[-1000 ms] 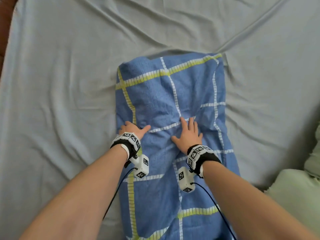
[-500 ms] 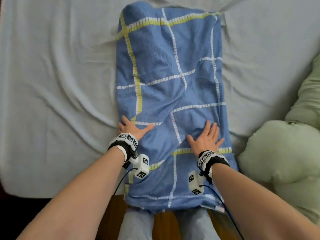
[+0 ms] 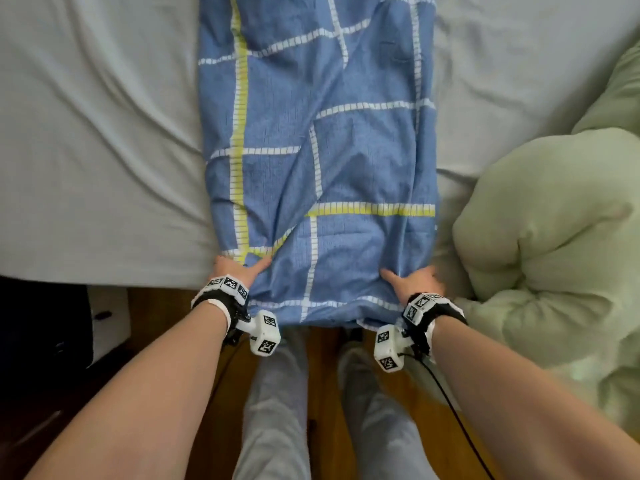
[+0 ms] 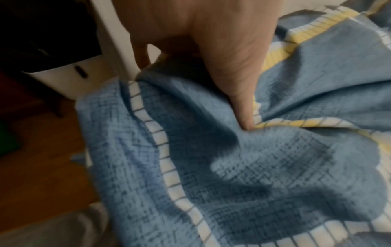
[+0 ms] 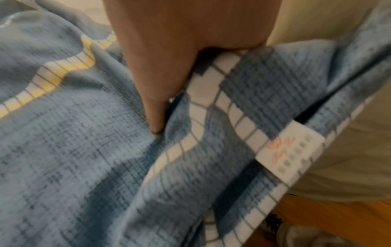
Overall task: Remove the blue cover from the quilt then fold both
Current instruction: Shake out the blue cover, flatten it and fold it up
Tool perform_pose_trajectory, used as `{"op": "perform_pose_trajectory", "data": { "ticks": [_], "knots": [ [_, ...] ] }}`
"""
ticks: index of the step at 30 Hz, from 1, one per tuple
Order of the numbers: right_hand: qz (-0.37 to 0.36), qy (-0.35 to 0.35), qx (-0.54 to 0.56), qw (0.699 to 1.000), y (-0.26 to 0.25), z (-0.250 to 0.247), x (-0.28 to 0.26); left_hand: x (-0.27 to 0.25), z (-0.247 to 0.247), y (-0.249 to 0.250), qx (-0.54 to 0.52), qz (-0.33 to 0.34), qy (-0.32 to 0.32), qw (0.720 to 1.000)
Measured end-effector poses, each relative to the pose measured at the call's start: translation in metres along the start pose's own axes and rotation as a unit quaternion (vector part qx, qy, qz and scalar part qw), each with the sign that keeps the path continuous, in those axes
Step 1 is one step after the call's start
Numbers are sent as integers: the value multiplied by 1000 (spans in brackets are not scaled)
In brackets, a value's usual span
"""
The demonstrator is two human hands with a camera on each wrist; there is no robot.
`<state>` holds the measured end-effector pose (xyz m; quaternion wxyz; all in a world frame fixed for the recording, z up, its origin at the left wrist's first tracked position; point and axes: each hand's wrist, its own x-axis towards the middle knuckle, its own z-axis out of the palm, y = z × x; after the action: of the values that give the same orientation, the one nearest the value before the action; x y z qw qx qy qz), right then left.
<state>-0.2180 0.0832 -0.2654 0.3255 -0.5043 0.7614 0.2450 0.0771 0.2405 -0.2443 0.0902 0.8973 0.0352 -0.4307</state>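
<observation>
The blue cover (image 3: 325,161), checked with white and yellow lines, lies as a long folded strip down the middle of the bed, its near end hanging over the bed's front edge. My left hand (image 3: 239,271) grips the strip's near left edge, thumb on top and fingers under the cloth (image 4: 239,103). At the near right edge my right hand (image 3: 412,280) grips the same way, thumb pressed on top (image 5: 156,117), beside a white care label (image 5: 289,155). The pale green quilt (image 3: 540,254) lies bunched on the bed to the right, touching the cover's right side.
A grey bedsheet (image 3: 97,150) covers the mattress on both sides of the cover. Below the bed edge are a wooden floor (image 3: 322,386), my legs in grey trousers (image 3: 277,410), and a white box (image 3: 107,317) by a dark area at the left.
Both hands have slid down the cover from its middle to its near end and moved from pressing flat to gripping the edges. The view has dropped toward the bed's front edge.
</observation>
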Motion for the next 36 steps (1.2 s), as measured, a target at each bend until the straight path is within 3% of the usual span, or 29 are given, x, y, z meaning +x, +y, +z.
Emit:
{"op": "perform_pose_trajectory", "data": {
  "ticks": [5, 10, 18, 22, 29, 33, 36],
  "knots": [
    [-46, -63, 80, 994, 45, 10, -4, -29, 17, -60, 54, -28, -25, 998],
    [-30, -66, 179, 981, 66, 20, -16, -35, 19, -84, -26, -38, -32, 998],
    [-55, -111, 164, 979, 78, 16, -72, -66, 7, -128, -40, -29, -68, 996],
    [-73, -117, 167, 976, 81, 15, -110, -86, -20, -138, -87, 20, -74, 993],
    [-120, -108, 304, 939, 86, -29, -190, -156, -79, -130, -168, 94, -45, 980],
    [-153, -114, 259, 947, 94, -58, -216, -190, -110, -130, -212, 129, -25, 968],
    [-155, -141, 226, 951, 106, -77, -232, -210, -125, -133, -296, 116, -14, 948]
  ]
}}
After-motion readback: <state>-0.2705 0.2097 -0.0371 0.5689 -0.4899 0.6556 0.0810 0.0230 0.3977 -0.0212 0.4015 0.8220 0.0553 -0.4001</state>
